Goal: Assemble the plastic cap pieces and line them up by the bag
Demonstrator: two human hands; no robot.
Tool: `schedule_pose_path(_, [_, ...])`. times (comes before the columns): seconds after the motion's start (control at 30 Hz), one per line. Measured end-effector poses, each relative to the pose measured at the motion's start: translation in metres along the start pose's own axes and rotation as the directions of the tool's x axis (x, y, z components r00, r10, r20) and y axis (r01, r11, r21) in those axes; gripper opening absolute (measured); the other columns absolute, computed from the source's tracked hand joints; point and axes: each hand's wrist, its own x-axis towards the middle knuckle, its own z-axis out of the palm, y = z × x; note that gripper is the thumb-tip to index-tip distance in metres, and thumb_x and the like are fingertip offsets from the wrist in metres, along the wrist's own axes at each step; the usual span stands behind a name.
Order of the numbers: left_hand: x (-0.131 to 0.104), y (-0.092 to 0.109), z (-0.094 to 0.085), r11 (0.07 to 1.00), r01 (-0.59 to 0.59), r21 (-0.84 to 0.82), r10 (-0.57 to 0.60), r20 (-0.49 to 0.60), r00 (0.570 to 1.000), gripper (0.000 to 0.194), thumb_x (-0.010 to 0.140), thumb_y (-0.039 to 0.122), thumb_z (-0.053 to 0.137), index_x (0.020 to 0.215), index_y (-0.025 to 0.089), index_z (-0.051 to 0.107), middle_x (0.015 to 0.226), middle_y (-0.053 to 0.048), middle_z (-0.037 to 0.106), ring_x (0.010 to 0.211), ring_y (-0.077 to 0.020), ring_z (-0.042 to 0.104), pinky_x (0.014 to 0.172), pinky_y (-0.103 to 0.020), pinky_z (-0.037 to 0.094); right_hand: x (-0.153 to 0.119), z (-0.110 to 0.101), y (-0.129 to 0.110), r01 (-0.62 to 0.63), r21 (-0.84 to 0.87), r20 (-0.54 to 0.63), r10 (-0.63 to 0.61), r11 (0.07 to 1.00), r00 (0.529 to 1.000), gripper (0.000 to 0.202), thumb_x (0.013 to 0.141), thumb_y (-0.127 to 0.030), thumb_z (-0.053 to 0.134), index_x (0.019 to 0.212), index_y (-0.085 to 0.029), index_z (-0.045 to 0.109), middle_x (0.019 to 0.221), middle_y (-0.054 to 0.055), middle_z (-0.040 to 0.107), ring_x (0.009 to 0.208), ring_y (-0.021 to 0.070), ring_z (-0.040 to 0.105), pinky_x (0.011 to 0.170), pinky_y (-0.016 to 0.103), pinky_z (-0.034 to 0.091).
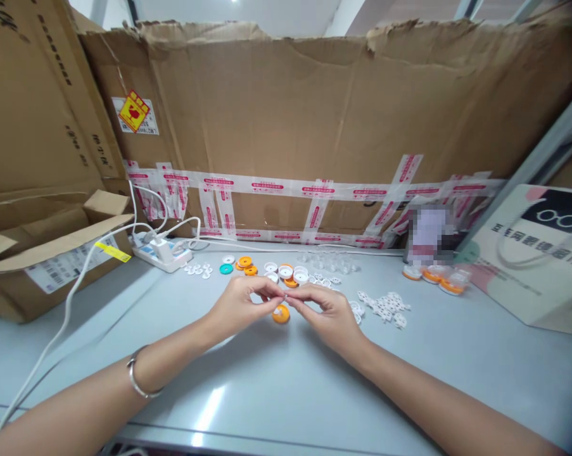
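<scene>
Meeting at the fingertips, the left hand [247, 303] and right hand [330, 313] pinch a tiny whitish piece [286, 297] between their fingers; both wrists angle inward above the tabletop [247, 392], by an orange disc [280, 314].

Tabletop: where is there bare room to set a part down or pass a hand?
Bare: the near table between left forearm and right forearm; the right stretch between white lattice pieces, right forearm and printed bag. Crowded: the back strip, from power strip to clear parts, and below the meeting fingertips, where an orange cap sits.
</scene>
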Motion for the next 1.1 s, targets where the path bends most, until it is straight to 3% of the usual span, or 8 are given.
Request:
schedule_pose_path(0.1, [0.001,-0.006,-0.003,1.0,0.01,0.019,-0.011,0.034,0.999,0.012,0.079,0.024,0.059,0.083,0.017,0.068,0.076,0.0,0.069,0.069,-0.0113,0.062,0.066,-0.02,0.048,0.0,-0.002,0.004,-0.009,-0.031,0.014,0.009,0.999,1.0,0.012,0.079,-0.019,0.058,0.081,-0.02,0.069,0.078,0.002,0.07,0.072,0.0142,0.064,0.07,0.027,0.05])
schedule_pose_path(0.23, [0.004,-0.022,-0.013,0.966,-0.091,0.243,0.049,0.173,0.984,0.012,0.08,0.023,0.058,0.084,0.017,0.068,0.082,-0.002,0.068,0.077,-0.0136,0.062,0.072,-0.023,0.045,0.003,-0.005,0.018,0.007,-0.123,0.075,0.002,0.992,0.997,0.014,0.077,-0.012,0.055,0.082,-0.019,0.067,0.079,0.003,0.068,0.073,0.0138,0.063,0.069,0.025,0.049])
schedule_pose_path(0.37, [0.005,-0.033,-0.017,0.88,-0.249,0.404,0.084,0.384,0.919,0.016,0.082,0.024,0.056,0.093,0.022,0.068,0.091,-0.003,0.067,0.084,-0.0157,0.061,0.076,-0.025,0.042,0.004,-0.006,0.03,0.047,-0.216,0.155,-0.014,0.975,0.988,0.013,0.076,-0.011,0.054,0.079,-0.018,0.064,0.076,0.003,0.066,0.069,0.0131,0.06,0.067,0.025,0.048])
schedule_pose_path(0.47, [0.003,-0.034,-0.016,0.836,-0.306,0.456,0.072,0.46,0.885,0.02,0.084,0.023,0.055,0.1,0.027,0.066,0.095,-0.001,0.067,0.086,-0.0157,0.061,0.075,-0.025,0.04,0.003,-0.006,0.034,0.136,-0.224,0.269,-0.073,0.965,0.961,0.013,0.077,-0.01,0.054,0.08,-0.018,0.064,0.076,0.003,0.065,0.07,0.0128,0.059,0.067,0.024,0.047])
schedule_pose_path(0.73, [0.0,-0.029,-0.017,0.763,-0.351,0.543,0.069,0.471,0.879,0.02,0.087,0.025,0.052,0.099,0.033,0.065,0.1,0.003,0.067,0.09,-0.0157,0.06,0.078,-0.029,0.032,0.003,-0.008,0.043,0.326,-0.236,0.37,-0.225,0.916,0.901,0.014,0.082,-0.014,0.054,0.086,-0.02,0.066,0.082,0.005,0.065,0.077,0.0146,0.058,0.07,0.027,0.046])
schedule_pose_path(1.1, [-0.001,-0.033,-0.015,0.72,-0.416,0.556,0.128,0.482,0.866,0.019,0.088,0.025,0.05,0.097,0.032,0.066,0.096,0.004,0.068,0.087,-0.0139,0.059,0.074,-0.029,0.028,0.004,-0.01,0.044,0.364,-0.277,0.424,-0.227,0.889,0.877,0.015,0.084,-0.017,0.053,0.089,-0.021,0.067,0.083,0.004,0.066,0.078,0.0153,0.058,0.073,0.029,0.044])
